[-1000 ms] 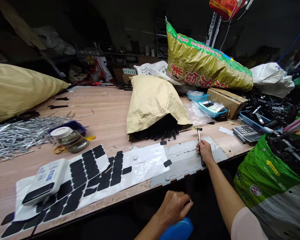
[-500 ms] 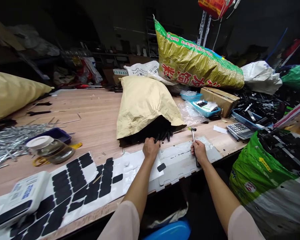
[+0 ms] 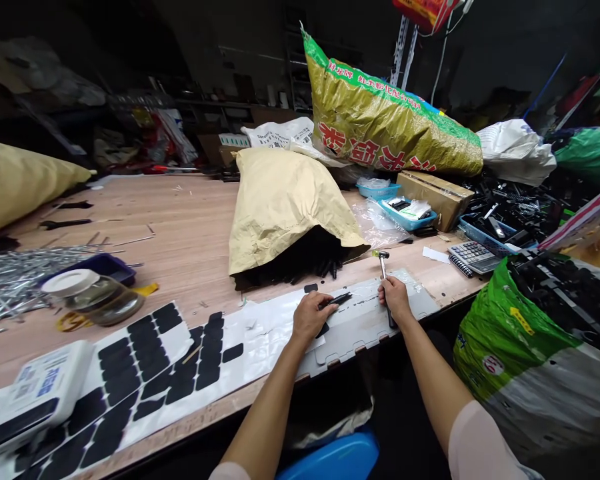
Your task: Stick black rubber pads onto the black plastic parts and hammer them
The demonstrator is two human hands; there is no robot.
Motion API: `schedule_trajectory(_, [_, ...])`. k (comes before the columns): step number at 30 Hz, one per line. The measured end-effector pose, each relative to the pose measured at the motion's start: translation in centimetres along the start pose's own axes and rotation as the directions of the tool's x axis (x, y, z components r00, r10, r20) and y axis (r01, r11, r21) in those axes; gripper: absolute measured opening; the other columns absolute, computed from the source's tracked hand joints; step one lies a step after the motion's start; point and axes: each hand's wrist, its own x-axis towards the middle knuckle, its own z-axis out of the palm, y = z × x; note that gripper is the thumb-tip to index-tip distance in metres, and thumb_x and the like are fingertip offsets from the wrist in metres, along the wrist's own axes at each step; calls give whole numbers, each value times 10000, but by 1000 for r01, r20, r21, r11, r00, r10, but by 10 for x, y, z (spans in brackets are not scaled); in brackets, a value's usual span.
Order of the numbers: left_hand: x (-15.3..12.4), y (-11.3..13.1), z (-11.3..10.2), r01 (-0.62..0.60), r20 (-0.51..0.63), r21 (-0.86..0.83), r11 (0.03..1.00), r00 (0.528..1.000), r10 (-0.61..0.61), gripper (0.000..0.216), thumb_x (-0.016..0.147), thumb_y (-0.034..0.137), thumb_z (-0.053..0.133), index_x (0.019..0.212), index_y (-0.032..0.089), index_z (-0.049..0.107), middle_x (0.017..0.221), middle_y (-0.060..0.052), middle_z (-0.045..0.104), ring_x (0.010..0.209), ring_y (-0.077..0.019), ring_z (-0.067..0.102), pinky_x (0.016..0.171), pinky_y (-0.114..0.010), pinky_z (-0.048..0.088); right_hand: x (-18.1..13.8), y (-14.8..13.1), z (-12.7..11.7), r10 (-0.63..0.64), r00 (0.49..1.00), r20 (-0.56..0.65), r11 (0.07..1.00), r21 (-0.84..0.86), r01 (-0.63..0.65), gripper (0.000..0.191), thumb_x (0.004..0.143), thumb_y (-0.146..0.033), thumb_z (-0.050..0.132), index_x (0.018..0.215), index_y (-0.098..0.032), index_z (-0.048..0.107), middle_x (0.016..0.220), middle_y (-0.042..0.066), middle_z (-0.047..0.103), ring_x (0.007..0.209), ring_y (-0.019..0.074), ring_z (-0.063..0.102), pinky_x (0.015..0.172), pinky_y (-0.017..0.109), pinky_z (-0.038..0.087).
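The left hand (image 3: 311,317) pinches a slim black piece (image 3: 340,299), its long axis slanting rightward and away; the right hand (image 3: 396,299) grips a hammer (image 3: 383,267), head outward. The piece is between them, over the gray board (image 3: 363,327).

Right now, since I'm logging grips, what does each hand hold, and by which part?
The right hand grips a hammer by its handle; the left hand holds one or more slim black pieces by one end.

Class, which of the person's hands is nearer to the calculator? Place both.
Right. The right hand, holding a hammer, is left of the calculator; the left hand, holding a black piece, is farther left, beyond the right hand.
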Motion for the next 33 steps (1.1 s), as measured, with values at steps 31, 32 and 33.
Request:
schedule_trajectory(31, [1, -8, 8, -22, -75, -29, 999, 997, 20, 112, 782, 190, 726, 888, 206, 756, 831, 5, 586, 814, -141, 578, 729, -246, 440, -104, 0, 5, -491, 765, 416, 428, -650, 628, 399, 930, -210, 452, 1279, -174, 642, 1092, 125, 712, 1017, 260, 680, 913, 371, 545])
schedule_trajectory(32, [1, -8, 8, -18, -76, -28, 999, 997, 16, 111, 778, 185, 726, 882, 206, 756, 829, 4, 588, 813, -141, 579, 731, -247, 441, -105, 1, 6, -475, 769, 429, 433, -646, 628, 401, 927, -213, 451, 1276, -172, 645, 1085, 124, 714, 1012, 262, 682, 911, 375, 545])
schedule_trajectory(33, [1, -7, 7, -15, -77, -26, 1000, 997, 13, 111, 776, 182, 725, 879, 206, 757, 827, 4, 590, 812, -142, 580, 730, -247, 442, -105, 2, 7, -453, 775, 440, 444, -643, 624, 399, 922, -215, 454, 1265, -170, 653, 1079, 123, 718, 1009, 265, 684, 912, 381, 544])
